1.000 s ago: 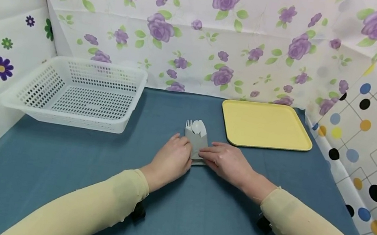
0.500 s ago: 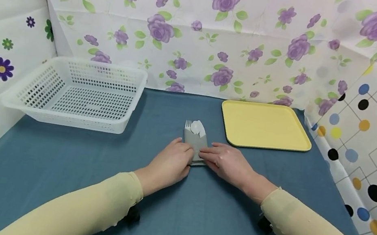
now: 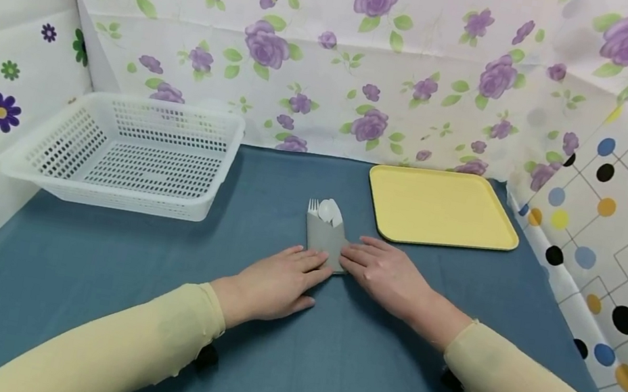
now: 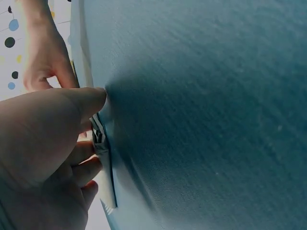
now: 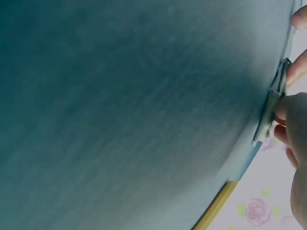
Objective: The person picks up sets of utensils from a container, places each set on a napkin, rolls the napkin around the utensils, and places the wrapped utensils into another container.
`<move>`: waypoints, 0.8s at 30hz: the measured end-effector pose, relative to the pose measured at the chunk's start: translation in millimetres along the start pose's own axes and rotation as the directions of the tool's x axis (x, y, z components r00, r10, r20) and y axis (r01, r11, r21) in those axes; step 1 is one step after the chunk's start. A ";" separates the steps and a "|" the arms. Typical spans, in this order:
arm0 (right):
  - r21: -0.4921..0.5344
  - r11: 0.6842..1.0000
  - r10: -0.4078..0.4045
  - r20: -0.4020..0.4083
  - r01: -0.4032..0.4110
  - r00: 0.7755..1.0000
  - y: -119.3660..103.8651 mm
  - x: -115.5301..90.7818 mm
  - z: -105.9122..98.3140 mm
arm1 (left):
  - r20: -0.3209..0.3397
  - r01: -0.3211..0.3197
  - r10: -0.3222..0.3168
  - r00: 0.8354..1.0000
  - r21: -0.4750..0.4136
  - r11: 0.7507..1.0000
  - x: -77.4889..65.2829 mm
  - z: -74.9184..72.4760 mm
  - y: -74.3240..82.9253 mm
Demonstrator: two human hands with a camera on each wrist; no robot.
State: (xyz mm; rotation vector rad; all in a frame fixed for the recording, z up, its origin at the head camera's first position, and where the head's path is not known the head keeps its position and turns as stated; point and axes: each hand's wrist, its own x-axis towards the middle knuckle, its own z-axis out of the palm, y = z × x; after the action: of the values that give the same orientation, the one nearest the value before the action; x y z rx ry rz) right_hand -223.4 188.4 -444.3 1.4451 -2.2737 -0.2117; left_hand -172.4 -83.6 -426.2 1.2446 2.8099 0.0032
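Observation:
In the middle of the table lies a folded grey napkin, wrapped like a pouch around white plastic cutlery. A fork, a spoon and a third piece, its kind partly covered, stick out at the far end. My left hand rests its extended fingers on the napkin's near left part, thumb on the cloth. With its fingers fairly straight, my right hand touches the napkin's right edge. From the left wrist, the napkin shows as layered folds beneath my fingers; the right wrist view shows its side.
A white perforated plastic basket stands at the back left. At the back right lies a yellow tray. Blue cloth covers the table, and patterned sheets hang behind and at both sides.
My left hand lets go of the napkin's left side, its fingers straightening and lying over the near end. My right hand shifts slightly right, to the napkin's edge. The near fold now lies flatter.

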 end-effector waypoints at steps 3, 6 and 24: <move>0.016 1.000 0.024 0.084 -0.025 0.996 -1.2 -6.7 -7.4 | 0.005 0.003 -0.003 1.000 0.002 1.000 1.1 -1.5 1.1; 0.041 0.995 0.081 0.124 -0.086 0.989 -4.1 -12.1 -13.5 | 0.008 0.009 -0.009 1.000 0.000 1.000 1.5 -2.6 2.5; 0.137 0.968 0.152 0.344 -0.210 0.926 -26.3 -18.5 -17.3 | 0.040 0.070 -0.070 0.997 0.009 0.998 2.8 -2.1 6.8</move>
State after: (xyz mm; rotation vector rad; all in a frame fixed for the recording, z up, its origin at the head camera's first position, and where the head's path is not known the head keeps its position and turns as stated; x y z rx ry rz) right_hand -187.5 195.0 -443.2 1.3507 -2.7450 -0.2197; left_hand -169.4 -76.9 -424.0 1.1341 2.8198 -0.0363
